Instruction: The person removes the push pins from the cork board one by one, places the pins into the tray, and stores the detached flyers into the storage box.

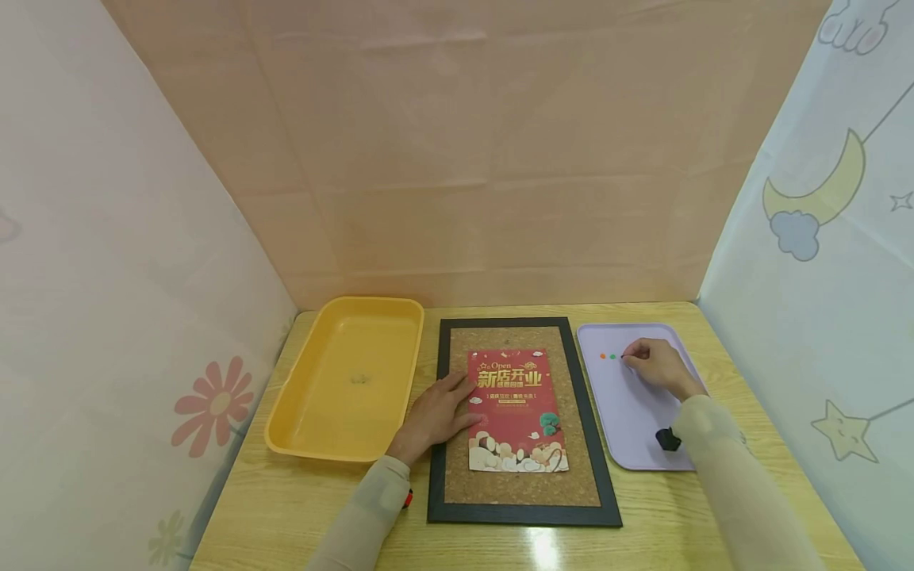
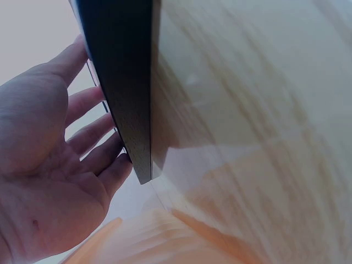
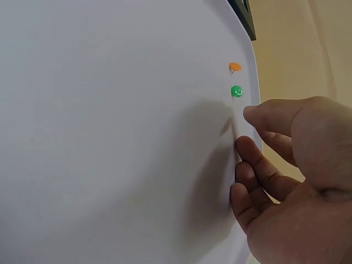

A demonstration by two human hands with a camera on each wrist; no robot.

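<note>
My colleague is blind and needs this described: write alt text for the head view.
A person's left hand touches a red poster lying on a black-framed corkboard, while the right hand reaches over a lilac tray, close to a green pin and an orange pin. A yellow tray sits at the left.

One left hand [image 1: 437, 410] and one right hand [image 1: 657, 363]; one tabletop [image 1: 278, 507]; one framed cork board [image 1: 521, 489]; one red poster [image 1: 516, 420]; one yellow tray [image 1: 357, 349] plus one lavender tray [image 1: 621, 420], so two; one orange thumbtack [image 3: 235, 66], one green thumbtack [image 3: 237, 92]; one tiny dark item [image 1: 622, 357]
</note>
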